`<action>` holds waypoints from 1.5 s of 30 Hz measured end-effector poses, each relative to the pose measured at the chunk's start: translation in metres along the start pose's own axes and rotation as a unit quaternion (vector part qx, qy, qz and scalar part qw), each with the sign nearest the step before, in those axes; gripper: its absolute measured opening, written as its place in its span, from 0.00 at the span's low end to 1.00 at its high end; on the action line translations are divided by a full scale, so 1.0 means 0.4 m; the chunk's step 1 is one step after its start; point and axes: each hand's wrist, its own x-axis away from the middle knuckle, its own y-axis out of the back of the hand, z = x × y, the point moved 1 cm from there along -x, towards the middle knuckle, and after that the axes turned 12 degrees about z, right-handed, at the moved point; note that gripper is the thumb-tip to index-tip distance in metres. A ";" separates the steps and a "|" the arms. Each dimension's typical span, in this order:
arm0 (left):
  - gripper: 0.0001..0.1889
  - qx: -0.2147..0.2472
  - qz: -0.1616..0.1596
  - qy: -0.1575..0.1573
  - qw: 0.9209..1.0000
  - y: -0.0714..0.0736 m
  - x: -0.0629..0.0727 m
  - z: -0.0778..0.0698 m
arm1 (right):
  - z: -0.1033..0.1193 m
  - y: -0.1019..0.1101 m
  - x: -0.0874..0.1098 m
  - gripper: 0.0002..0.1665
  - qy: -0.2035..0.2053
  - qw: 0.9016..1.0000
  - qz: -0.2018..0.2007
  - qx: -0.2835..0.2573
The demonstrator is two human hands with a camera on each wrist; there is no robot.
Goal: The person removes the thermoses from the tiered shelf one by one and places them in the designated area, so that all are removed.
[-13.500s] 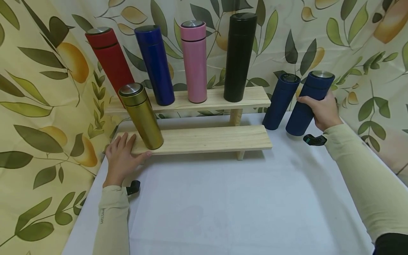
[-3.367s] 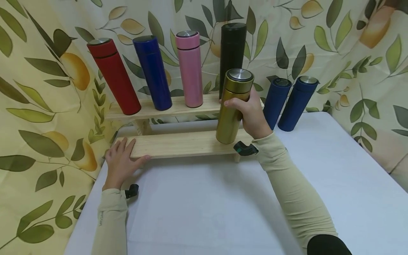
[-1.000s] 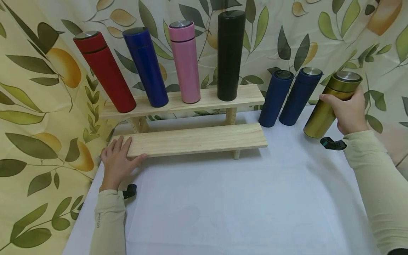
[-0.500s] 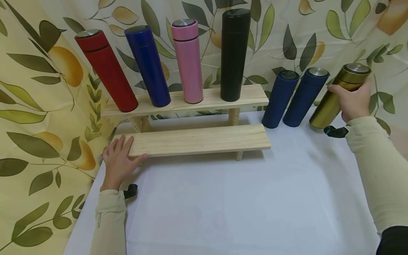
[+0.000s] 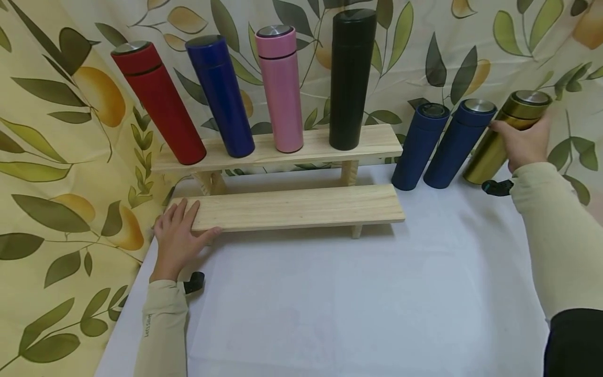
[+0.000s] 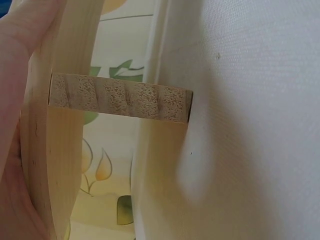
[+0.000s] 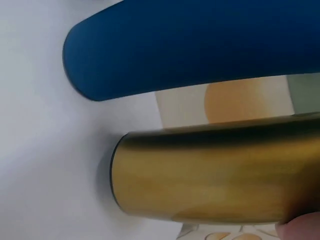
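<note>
With the right hand (image 5: 523,139), clamped around the upper body of the gold thermos (image 5: 485,157), fingers wrapped and thumb toward the neighbouring bottle. At the far right of the row, just beside the steel-lidded navy thermos (image 5: 459,144), a narrow gap visible between the two in the right wrist view; base down at the white tabletop (image 5: 339,293), though cannot tell whether in full contact. Farther left, next to its steel-lidded neighbour and right of the stand, the dark-lidded navy thermos (image 5: 421,149).

With the left hand (image 5: 179,241), fingers apart, resting on the left end of the lower wooden shelf (image 5: 292,207), thumb along the front edge. Beneath that board in the left wrist view, a short wooden leg (image 6: 120,97) reaching down to the tabletop.

Behind and higher, on the upper wooden shelf (image 5: 316,142), upright and apart, left to right: the red thermos (image 5: 162,104), the royal-blue thermos (image 5: 220,97), the pink thermos (image 5: 281,91) and the black thermos (image 5: 352,81). Around the back and left, leaf-and-fruit-printed fabric (image 5: 28,167).
</note>
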 end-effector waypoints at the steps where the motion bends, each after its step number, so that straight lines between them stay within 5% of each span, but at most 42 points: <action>1: 0.54 0.000 -0.001 0.000 1.000 0.000 0.000 0.000 | -0.004 0.002 -0.003 0.54 -0.003 1.000 -0.001 0.006; 21: 0.53 0.003 -0.002 -0.008 1.000 -0.007 0.010 -0.005 | -0.037 0.024 0.014 0.63 -0.017 1.000 -0.003 0.017; 26: 0.52 -0.003 -0.003 -0.014 1.000 -0.010 0.008 -0.010 | -0.035 0.046 0.025 0.54 -0.022 0.999 0.009 0.027; 31: 0.52 -0.005 -0.006 -0.016 1.000 -0.005 0.009 -0.014 | 0.003 0.048 0.037 0.41 0.009 1.000 0.014 -0.007; 40: 0.53 -0.004 -0.007 -0.008 1.000 -0.002 0.012 -0.005 | 0.101 0.041 0.033 0.52 0.018 0.992 0.031 0.118; 45: 0.53 -0.001 -0.007 -0.007 1.000 0.004 0.007 -0.004 | 0.170 0.002 0.050 0.53 0.054 0.989 0.051 0.126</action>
